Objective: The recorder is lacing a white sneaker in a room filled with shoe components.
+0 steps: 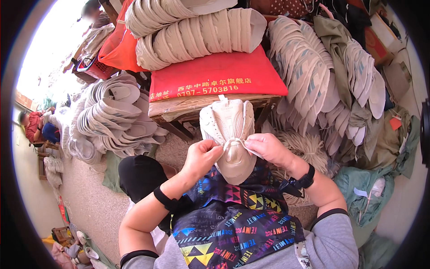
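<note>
A cream-white shoe upper (233, 163) stands over my lap, its toe toward me and its tongue toward the wooden table. A white shoelace (234, 142) crosses low on its front, near the toe. My left hand (202, 157) pinches the lace on the left side, thumb and fingers pressed together. On the other side my right hand (268, 149) is closed on the lace too, and a loose end shows below its fingers. The upper sits between both hands. Small eyelets run up both its sides.
A red cloth (215, 74) covers the wooden table (179, 107) ahead, with nested rolls of uppers (197, 38) on it. More stacked uppers stand left (112, 112) and right (304, 67). Bundled laces (304, 145) lie right, near a green plastic bag (358, 184). Other people sit far left.
</note>
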A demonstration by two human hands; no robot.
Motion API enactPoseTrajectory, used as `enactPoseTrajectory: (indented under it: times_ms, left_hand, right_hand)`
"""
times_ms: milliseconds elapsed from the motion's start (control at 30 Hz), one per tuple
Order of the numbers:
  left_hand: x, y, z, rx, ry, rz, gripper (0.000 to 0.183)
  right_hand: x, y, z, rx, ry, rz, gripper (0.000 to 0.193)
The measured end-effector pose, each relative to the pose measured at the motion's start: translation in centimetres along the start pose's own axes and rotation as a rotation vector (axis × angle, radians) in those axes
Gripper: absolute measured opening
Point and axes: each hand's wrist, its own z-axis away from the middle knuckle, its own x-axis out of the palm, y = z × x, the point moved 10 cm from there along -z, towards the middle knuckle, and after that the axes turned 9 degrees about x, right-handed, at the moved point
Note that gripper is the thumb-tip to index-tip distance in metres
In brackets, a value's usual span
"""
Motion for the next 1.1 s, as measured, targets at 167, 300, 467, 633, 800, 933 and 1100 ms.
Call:
enactPoseTrajectory:
  times_ms: [167, 300, 467, 633, 800, 933, 1100]
  left_hand:
    - [-0.1, -0.7, -0.8, -0.026, 0.0, 0.072, 0.016]
    - [-0.6, -0.9, -1.2, -0.033, 0.016, -0.027, 0.018]
    - [-0.5, -0.9, -1.4, 0.006, 0.041, 0.017, 0.02]
    - [-0.5, 1.4, -1.0, 0.132, 0.084, -0.256, 0.018]
    - [1.2, 7.1, 0.5, 0.592, -0.04, -0.911, 0.008]
    - [1.7, 10.1, 0.7, 0.661, -0.121, -1.175, 0.022]
    - [2.5, 11.6, 0.0, 0.868, -0.237, -1.248, 0.04]
  right_hand:
    - [-0.5, -0.7, -0.6, -0.017, 0.025, 0.145, 0.032]
    - [-0.1, -5.8, 1.0, -0.197, 0.277, 0.721, 0.027]
    - [1.6, -8.1, 1.1, -0.402, 0.307, 0.993, 0.024]
    - [2.7, -7.9, 0.8, -0.424, 0.181, 1.156, 0.023]
    - [2.8, -7.2, 0.9, -0.387, 0.092, 1.188, 0.024]
    - [3.3, -6.4, 0.7, -0.368, -0.087, 1.196, 0.027]
    - [3.6, -6.2, 0.2, -0.236, -0.274, 1.335, 0.024]
